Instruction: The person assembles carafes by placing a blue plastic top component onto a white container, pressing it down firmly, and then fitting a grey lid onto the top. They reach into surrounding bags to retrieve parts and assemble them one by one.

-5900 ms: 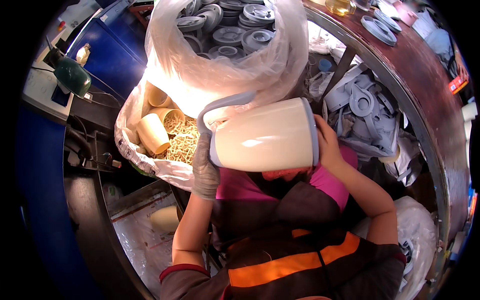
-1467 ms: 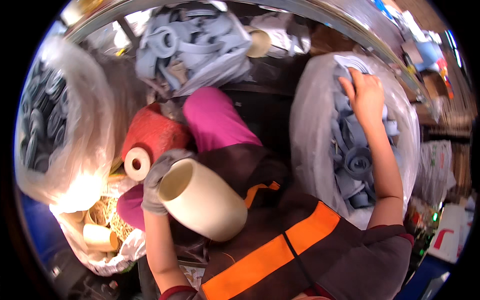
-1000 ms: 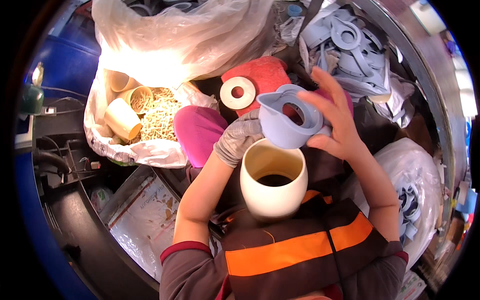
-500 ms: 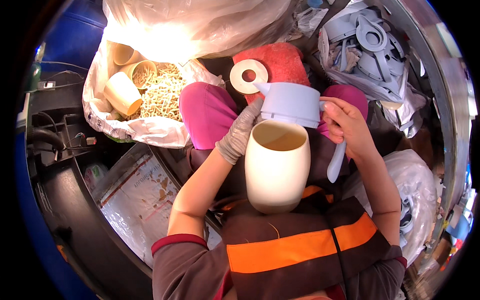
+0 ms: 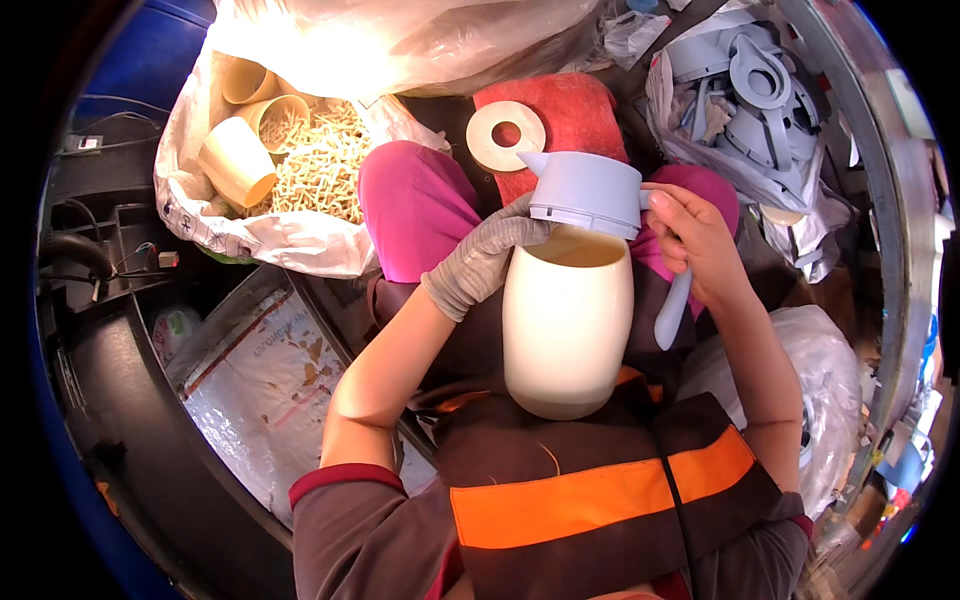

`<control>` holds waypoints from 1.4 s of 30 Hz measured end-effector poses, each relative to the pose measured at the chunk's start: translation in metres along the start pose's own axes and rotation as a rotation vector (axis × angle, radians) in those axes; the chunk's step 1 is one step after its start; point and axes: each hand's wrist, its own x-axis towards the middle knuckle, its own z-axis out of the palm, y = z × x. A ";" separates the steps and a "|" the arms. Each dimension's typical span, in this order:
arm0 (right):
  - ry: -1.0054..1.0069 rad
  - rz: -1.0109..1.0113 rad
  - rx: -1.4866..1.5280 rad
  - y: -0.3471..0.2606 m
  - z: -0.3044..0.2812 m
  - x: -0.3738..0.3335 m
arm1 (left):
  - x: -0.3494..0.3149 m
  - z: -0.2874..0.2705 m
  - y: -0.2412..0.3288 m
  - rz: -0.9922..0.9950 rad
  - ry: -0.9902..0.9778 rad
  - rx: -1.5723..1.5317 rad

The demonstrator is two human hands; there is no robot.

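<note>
A cream, barrel-shaped jug body (image 5: 567, 335) stands upright against my lap, its open top partly in view. My gloved left hand (image 5: 485, 255) grips it at the upper left, with fingertips at the rim just under the spouted collar. The pale blue-grey collar (image 5: 585, 188), with a pointed spout to the left and a long curved handle (image 5: 674, 312) to the right, sits over the far side of the opening. It is tilted, and part of the opening shows below it. My bare right hand (image 5: 695, 238) is closed around the upper part of the handle.
At the left, a white sack (image 5: 290, 250) holds cream jug bodies (image 5: 238, 165) and many small beige pieces (image 5: 325, 160). A cream ring (image 5: 505, 136) lies on a red pad (image 5: 570, 120) ahead. More blue-grey collars (image 5: 760, 75) fill a bag at the far right.
The jug body and collar have shifted slightly to the right and away from me. My left fingers have come over toward the rim beneath the collar. Both hands keep their hold.
</note>
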 end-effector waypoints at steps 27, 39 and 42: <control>-0.331 0.038 -0.366 0.017 -0.039 0.002 | 0.003 0.009 -0.012 0.057 -0.051 0.581; -0.245 -0.066 -0.298 0.018 -0.057 -0.027 | 0.100 -0.025 0.039 0.174 0.665 2.430; -0.195 -0.055 -0.344 0.006 -0.061 -0.037 | 0.096 -0.038 0.053 0.316 0.692 2.225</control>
